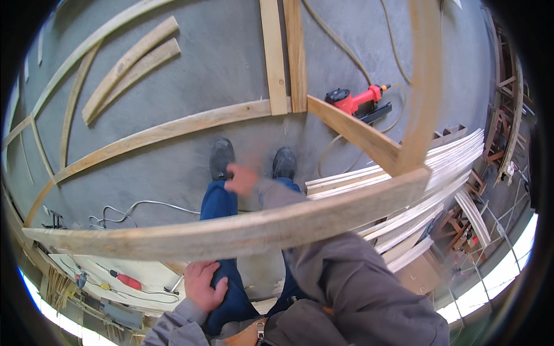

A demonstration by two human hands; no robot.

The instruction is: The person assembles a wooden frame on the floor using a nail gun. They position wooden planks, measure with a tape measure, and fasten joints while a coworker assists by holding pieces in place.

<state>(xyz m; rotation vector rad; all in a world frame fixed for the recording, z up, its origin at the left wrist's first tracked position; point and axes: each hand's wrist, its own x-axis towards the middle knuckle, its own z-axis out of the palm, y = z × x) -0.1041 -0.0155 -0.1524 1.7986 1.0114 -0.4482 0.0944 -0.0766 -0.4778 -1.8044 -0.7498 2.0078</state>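
My left hand (202, 283) rests on my thigh just below a curved wooden board (242, 231) of a timber frame, its fingers spread and apparently empty. Beneath that board my right arm passes, and my right hand (243, 179), blurred, is low in front of my left shoe (221, 158), inside the frame; whether it holds anything cannot be told. Beyond my shoes a second curved board (173, 132) lies over the floor and meets two straight boards (275, 65). A short board (355, 129) joins the frame at the right.
A red pneumatic nailer (357, 101) with a hose lies on the concrete floor at the right. Stacked thin wood strips (450, 151) lie below it. Two loose curved wood pieces (130, 65) are at the upper left. A red-handled tool (125, 280) and cords lie on a pale panel at the lower left.
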